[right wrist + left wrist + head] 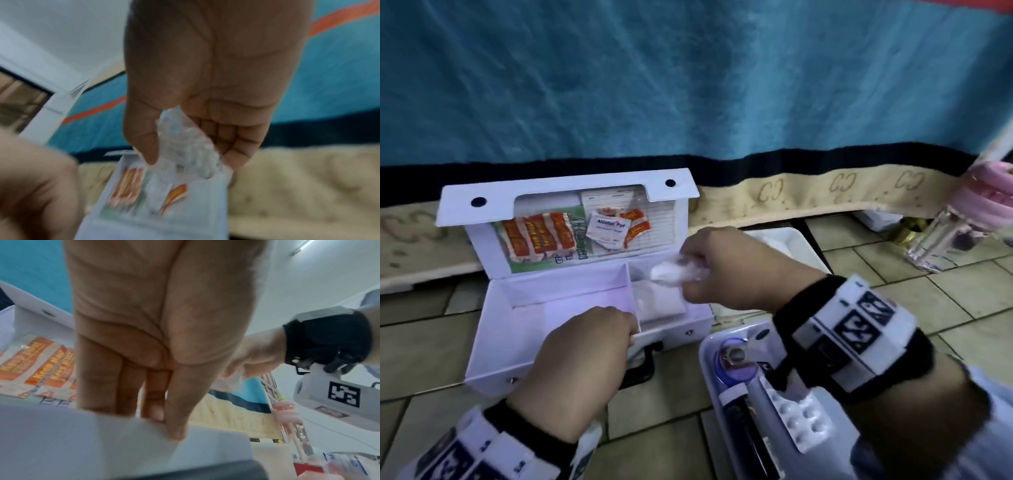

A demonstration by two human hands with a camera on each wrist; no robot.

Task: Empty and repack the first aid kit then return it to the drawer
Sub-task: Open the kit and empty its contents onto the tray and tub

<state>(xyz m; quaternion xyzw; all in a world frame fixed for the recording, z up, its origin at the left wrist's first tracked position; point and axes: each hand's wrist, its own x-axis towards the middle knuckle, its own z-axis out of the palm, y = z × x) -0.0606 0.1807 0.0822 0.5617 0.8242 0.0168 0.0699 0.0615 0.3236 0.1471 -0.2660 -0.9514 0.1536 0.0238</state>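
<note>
On the tiled floor (421, 346), in front of a blue blanket (688, 75) that hangs across the far side, stands the white kit (493, 349) with its lid (571, 192) raised upright. Orange plaster packets (537, 236) and an alcohol pad sachet (608, 230) sit behind the clear pocket of the lid. A divider (629, 287) splits the base into a wide left compartment and a smaller right one; a flat white pack (661, 301) lies in the right compartment.

Left hand (582, 363): on the near wall of the kit at the divider, fingers (156, 402) and thumb closed on the wall's edge.

Right hand (726, 270): above the right compartment, thumb and fingers (232, 139) clamped on a crinkled clear packet (674, 272) with white contents, held clear of the base.

Near right of the kit, beside it on the floor, lies a tray (709, 346) with a blister strip (798, 418), a blue round item (732, 359) and a dark tube (746, 431). A white tub (791, 240) stands behind the right hand.
</note>
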